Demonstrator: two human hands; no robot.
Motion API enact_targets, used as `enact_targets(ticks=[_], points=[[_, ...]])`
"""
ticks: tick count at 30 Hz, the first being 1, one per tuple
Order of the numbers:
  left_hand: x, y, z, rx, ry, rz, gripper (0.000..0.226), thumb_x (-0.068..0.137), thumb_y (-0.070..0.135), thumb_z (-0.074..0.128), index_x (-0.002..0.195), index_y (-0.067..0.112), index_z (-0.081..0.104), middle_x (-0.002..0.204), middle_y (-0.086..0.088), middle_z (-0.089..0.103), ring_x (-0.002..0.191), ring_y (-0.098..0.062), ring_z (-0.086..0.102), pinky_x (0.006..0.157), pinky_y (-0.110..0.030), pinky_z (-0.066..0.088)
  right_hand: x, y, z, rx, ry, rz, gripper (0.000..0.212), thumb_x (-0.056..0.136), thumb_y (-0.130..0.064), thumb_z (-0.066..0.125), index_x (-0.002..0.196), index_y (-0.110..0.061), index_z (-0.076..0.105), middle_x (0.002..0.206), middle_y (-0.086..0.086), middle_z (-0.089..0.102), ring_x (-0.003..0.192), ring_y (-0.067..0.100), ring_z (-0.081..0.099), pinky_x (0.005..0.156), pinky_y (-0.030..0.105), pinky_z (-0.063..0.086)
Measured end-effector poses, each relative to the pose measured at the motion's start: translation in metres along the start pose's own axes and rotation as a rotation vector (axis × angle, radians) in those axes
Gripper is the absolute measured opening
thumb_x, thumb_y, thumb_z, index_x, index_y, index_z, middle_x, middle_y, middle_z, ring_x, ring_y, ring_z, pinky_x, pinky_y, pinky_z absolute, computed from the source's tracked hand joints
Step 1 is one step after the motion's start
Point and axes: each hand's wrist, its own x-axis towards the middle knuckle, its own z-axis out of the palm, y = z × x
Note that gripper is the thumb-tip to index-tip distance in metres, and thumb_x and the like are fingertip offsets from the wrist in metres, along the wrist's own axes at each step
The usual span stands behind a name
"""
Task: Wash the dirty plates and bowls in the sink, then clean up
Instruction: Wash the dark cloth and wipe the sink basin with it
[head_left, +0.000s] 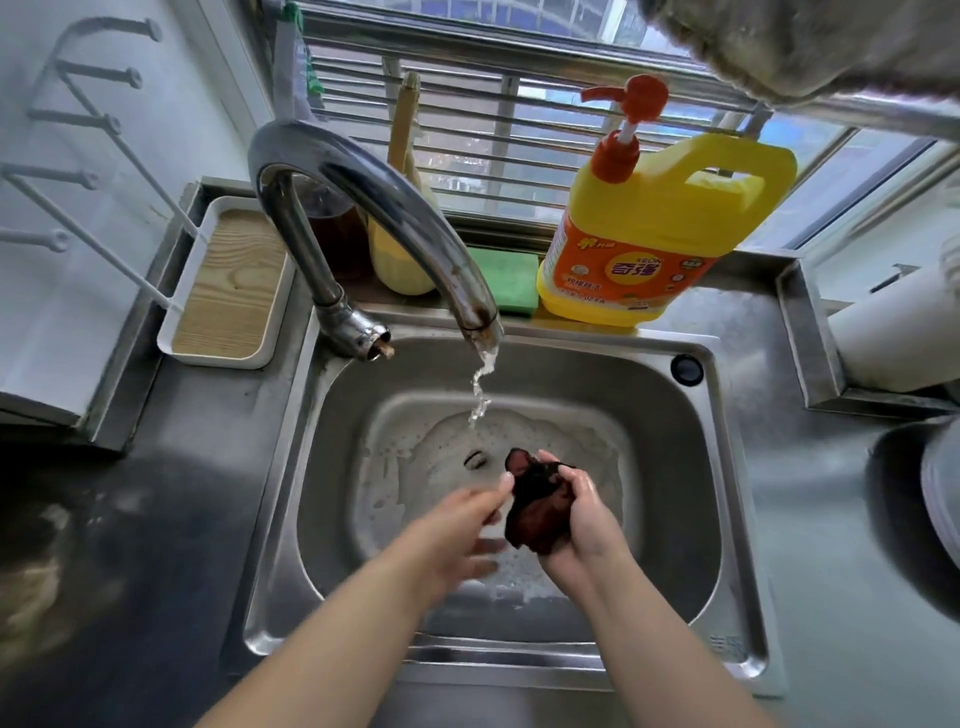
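Note:
Over the steel sink (727, 467), my right hand (582, 514) grips a wet dark red cloth (537, 506) bunched in its fingers. My left hand (462, 530) is just left of it, fingers fairly straight and blurred, with fingertips touching the cloth's upper left edge. Water runs from the curved tap (395, 218) into the basin a little behind the hands. Soapy foam lies on the sink floor around the drain (475, 460). No plate or bowl lies in the basin.
A yellow pump bottle of dish soap (654, 228) and a green sponge (511, 280) stand on the ledge behind the sink. A white tray with a wooden base (228, 291) sits at left. Stacked dishes (940, 493) show at the right edge of the counter.

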Motion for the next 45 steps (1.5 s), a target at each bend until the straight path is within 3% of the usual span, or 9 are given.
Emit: enact_targets(ticks=[10, 16, 19, 25, 30, 34, 39, 42, 45], points=[[0.017, -0.02, 0.015, -0.184, 0.2, 0.215, 0.019, 0.086, -0.003, 0.061, 0.104, -0.002, 0.059, 0.095, -0.022, 0.069, 0.085, -0.028, 0.068, 0.068, -0.032, 0.057, -0.016, 0.006, -0.005, -0.456, -0.191, -0.133, 0.02, 0.095, -0.007, 0.051, 0.114, -0.01, 0.057, 0.107, 0.016, 0.066, 0.099, 0.025, 0.065, 0.085, 0.037, 0.055], [0.003, -0.018, 0.017, -0.23, 0.026, 0.254, 0.014, 0.094, 0.018, 0.055, 0.096, 0.01, 0.065, 0.086, -0.004, 0.072, 0.088, -0.02, 0.065, 0.081, -0.037, 0.05, -0.009, -0.006, 0.004, -0.712, 0.12, -0.225, 0.031, 0.094, -0.047, 0.053, 0.094, -0.018, 0.063, 0.096, 0.009, 0.069, 0.093, 0.024, 0.067, 0.086, 0.04, 0.055], [0.004, -0.014, 0.01, -0.175, 0.001, 0.249, 0.021, 0.094, 0.033, 0.054, 0.081, 0.017, 0.057, 0.091, 0.001, 0.065, 0.102, -0.021, 0.059, 0.092, -0.042, 0.046, -0.004, -0.014, 0.003, -0.603, 0.124, -0.187, 0.022, 0.099, -0.035, 0.049, 0.096, -0.018, 0.062, 0.095, 0.009, 0.066, 0.091, 0.025, 0.065, 0.087, 0.042, 0.053], [0.001, -0.007, 0.022, -0.427, -0.279, -0.052, 0.076, 0.091, 0.071, 0.023, 0.12, 0.014, 0.064, 0.12, -0.016, 0.066, 0.104, -0.034, 0.063, 0.089, -0.049, 0.052, -0.003, -0.011, 0.02, -0.267, 0.061, -0.248, 0.019, 0.1, -0.016, 0.046, 0.092, -0.016, 0.063, 0.091, 0.008, 0.065, 0.081, 0.023, 0.063, 0.077, 0.039, 0.054], [-0.001, 0.007, 0.023, -0.732, -0.38, -0.026, 0.082, 0.092, 0.068, 0.027, 0.118, -0.001, 0.061, 0.11, -0.023, 0.068, 0.087, -0.033, 0.071, 0.073, -0.045, 0.058, -0.005, -0.002, -0.004, -1.11, 0.088, -0.773, 0.022, 0.093, -0.031, 0.058, 0.079, -0.015, 0.055, 0.084, -0.003, 0.056, 0.083, 0.014, 0.053, 0.073, 0.018, 0.038], [-0.004, 0.009, 0.02, -0.319, -0.374, 0.024, 0.061, 0.088, 0.061, 0.044, 0.108, 0.009, 0.068, 0.103, -0.012, 0.071, 0.09, -0.023, 0.07, 0.075, -0.038, 0.057, -0.007, 0.006, -0.012, -1.205, 0.055, -0.819, 0.046, 0.089, -0.054, 0.037, 0.069, -0.016, 0.05, 0.076, -0.004, 0.052, 0.075, 0.01, 0.048, 0.07, 0.025, 0.036], [-0.013, 0.003, 0.024, -0.169, -0.398, 0.091, 0.051, 0.065, 0.043, 0.075, 0.104, 0.012, 0.063, 0.079, -0.001, 0.068, 0.068, -0.012, 0.062, 0.056, -0.022, 0.049, -0.013, -0.01, 0.003, -0.92, 0.034, -0.506, 0.049, 0.102, -0.037, 0.036, 0.063, -0.015, 0.054, 0.065, 0.002, 0.059, 0.066, 0.014, 0.056, 0.07, 0.031, 0.046], [-0.011, 0.009, 0.017, -0.105, -0.456, 0.123, 0.059, 0.05, 0.037, 0.093, 0.096, 0.015, 0.064, 0.073, -0.001, 0.061, 0.062, -0.009, 0.053, 0.046, -0.016, 0.039, -0.013, -0.014, 0.004, -1.067, -0.132, -0.569, 0.03, 0.103, -0.032, 0.034, 0.083, -0.029, 0.056, 0.088, -0.007, 0.056, 0.085, 0.008, 0.052, 0.083, 0.027, 0.041], [-0.014, 0.019, 0.01, 0.166, -0.477, 0.126, 0.022, 0.08, 0.006, 0.074, 0.094, 0.017, 0.059, 0.072, 0.002, 0.055, 0.061, -0.007, 0.049, 0.052, -0.018, 0.033, -0.018, -0.021, 0.004, -1.111, -0.313, -0.446, 0.029, 0.103, -0.041, 0.032, 0.111, -0.045, 0.059, 0.127, -0.008, 0.041, 0.119, 0.005, 0.043, 0.103, 0.025, 0.033]])
